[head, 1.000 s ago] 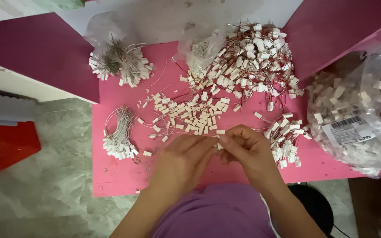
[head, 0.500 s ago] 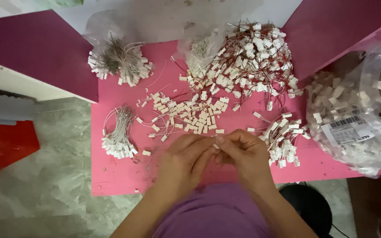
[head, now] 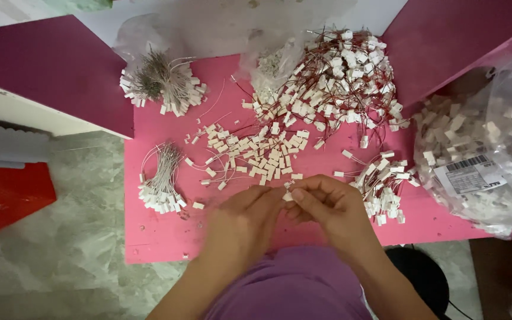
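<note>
A bright pink tabletop [head: 167, 237] fills the middle of the view, with grey marbled floor to the left. At the right edge a large clear plastic bag of white plastic connector housings [head: 481, 142] bulges over the table. Behind the hands lies a wide heap of white connectors with red wires [head: 339, 77], then a loose scatter of small white connector blocks [head: 256, 154] at the centre. A tied bundle of pale wires tipped with white plugs [head: 160, 80] sits at the back left, a second, smaller one [head: 160, 181] nearer the front left, and a small pile of wired connectors [head: 380, 186] just right of the hands.

The left hand [head: 241, 222] and right hand [head: 330, 207] meet at the near table edge, fingertips pinched together on one tiny white connector piece [head: 287, 194]. Compared with a second ago, both hands sit slightly closer in and the pinch looks tighter, which suggests the piece is mid-assembly rather than freshly picked up.
</note>
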